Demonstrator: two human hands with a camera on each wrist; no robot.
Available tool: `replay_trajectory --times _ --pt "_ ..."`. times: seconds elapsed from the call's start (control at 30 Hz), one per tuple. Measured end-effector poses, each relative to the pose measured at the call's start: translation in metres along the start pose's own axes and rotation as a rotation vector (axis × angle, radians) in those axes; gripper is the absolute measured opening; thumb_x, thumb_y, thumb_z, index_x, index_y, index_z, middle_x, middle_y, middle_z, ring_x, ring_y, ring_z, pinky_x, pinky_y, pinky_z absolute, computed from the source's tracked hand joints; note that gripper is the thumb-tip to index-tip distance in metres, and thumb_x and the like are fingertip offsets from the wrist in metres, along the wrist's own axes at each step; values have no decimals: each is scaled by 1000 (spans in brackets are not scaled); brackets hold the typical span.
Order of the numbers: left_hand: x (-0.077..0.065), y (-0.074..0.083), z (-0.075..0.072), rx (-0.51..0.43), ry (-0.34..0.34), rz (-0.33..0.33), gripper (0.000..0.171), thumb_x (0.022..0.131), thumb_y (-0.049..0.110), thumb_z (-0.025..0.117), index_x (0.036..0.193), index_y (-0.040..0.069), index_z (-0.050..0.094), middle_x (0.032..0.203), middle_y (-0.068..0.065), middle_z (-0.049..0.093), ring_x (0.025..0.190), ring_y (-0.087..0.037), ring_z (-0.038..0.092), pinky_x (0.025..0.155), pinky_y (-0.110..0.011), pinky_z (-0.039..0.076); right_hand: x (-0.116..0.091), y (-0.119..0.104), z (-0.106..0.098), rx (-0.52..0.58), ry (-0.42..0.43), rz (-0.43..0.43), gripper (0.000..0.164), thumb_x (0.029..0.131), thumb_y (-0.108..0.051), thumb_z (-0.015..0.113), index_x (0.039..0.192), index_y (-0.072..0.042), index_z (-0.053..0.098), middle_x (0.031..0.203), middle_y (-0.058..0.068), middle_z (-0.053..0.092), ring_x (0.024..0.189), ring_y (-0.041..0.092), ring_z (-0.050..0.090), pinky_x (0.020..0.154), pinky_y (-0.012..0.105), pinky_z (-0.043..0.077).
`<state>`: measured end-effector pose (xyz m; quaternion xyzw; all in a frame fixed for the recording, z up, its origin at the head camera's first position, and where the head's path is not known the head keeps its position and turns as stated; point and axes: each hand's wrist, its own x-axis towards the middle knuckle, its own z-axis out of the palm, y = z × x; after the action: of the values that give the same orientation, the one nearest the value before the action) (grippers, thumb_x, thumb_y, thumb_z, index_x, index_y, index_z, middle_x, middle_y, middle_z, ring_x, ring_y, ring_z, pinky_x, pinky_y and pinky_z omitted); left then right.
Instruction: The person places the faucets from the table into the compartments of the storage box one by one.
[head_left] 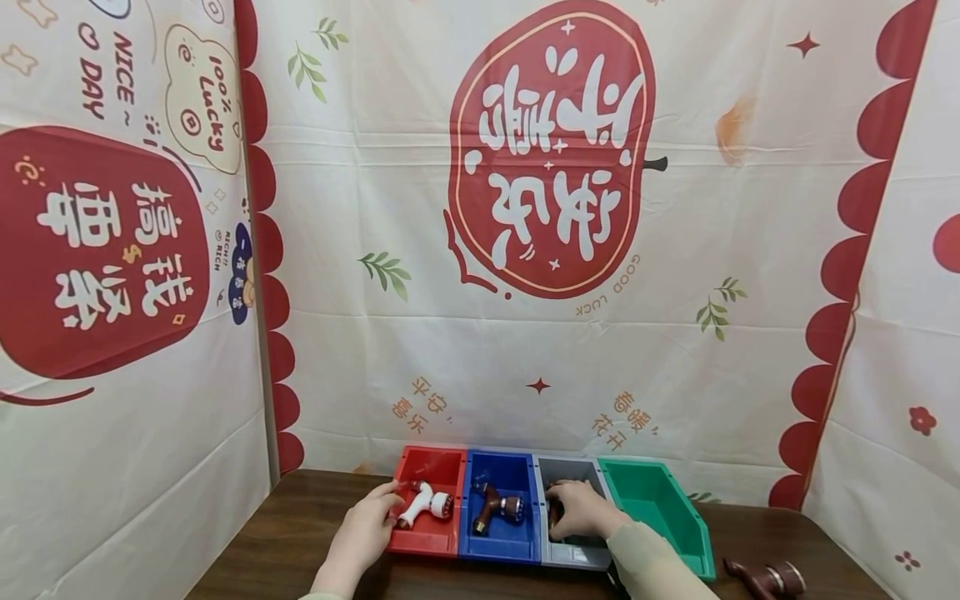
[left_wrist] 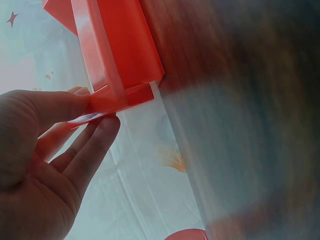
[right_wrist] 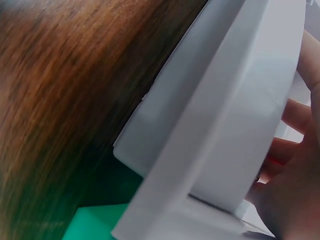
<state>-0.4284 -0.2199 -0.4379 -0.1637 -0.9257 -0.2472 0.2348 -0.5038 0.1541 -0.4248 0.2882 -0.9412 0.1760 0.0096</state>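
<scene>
My left hand (head_left: 366, 527) is at the left side of the red bin (head_left: 420, 546); in the left wrist view its thumb and fingers pinch the bin's rim (left_wrist: 107, 95). Inside that bin lies a white tap (head_left: 426, 504) with a ridged knob. A brown tap (head_left: 495, 508) lies in the blue bin (head_left: 502, 550). My right hand (head_left: 581, 510) reaches down into the grey bin (head_left: 573, 557), fingers curled round a brown tap (head_left: 555, 510) that the hand mostly hides. In the right wrist view the grey wall (right_wrist: 220, 120) covers its fingertips.
At the row's right end stands a green bin (head_left: 652, 500). Another brown tap (head_left: 768, 577) lies on the dark wooden table (head_left: 300, 517), right of the bins. Printed cloth (head_left: 495, 358) hangs behind the table and along both sides.
</scene>
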Motion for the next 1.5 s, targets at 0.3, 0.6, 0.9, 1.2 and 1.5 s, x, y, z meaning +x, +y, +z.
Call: replay_trajectory --times 0.3,0.6,0.9,1.2,1.5 --pt "-1 0 -1 -3 -1 -1 20 78 -6 69 95 5 72 124 -16 62 108 -31 63 87 -47 51 0 0 1 2 -16 32 40 64 -22 79 98 -5 67 95 -1 61 102 34 59 95 74 27" --pt "-1 1 -2 -15 -12 -7 20 79 -6 68 96 4 72 124 -16 62 108 -32 63 87 -48 51 0 0 5 -1 -36 23 34 64 -19 76 93 -5 65 89 -1 60 90 25 59 91 72 34" --pt "-2 0 -1 -13 -4 -2 20 78 -6 69 95 4 72 123 -16 62 108 -32 63 87 -48 51 0 3 9 5 -50 32 35 65 -18 76 95 -4 66 93 1 63 94 29 61 91 73 34" --pt "0 1 -2 -15 -4 -1 20 78 -6 69 96 3 72 124 -16 62 108 -33 62 87 -49 51 1 4 10 -24 -34 3 31 66 -20 75 92 -7 65 86 -2 61 83 20 58 87 67 40" --pt "0 1 -2 -10 -2 -4 20 79 -6 69 96 3 72 124 -16 62 108 -32 62 88 -48 51 4 8 12 -23 -39 -19 18 66 -18 73 78 -15 59 73 -9 52 70 11 49 85 66 41"
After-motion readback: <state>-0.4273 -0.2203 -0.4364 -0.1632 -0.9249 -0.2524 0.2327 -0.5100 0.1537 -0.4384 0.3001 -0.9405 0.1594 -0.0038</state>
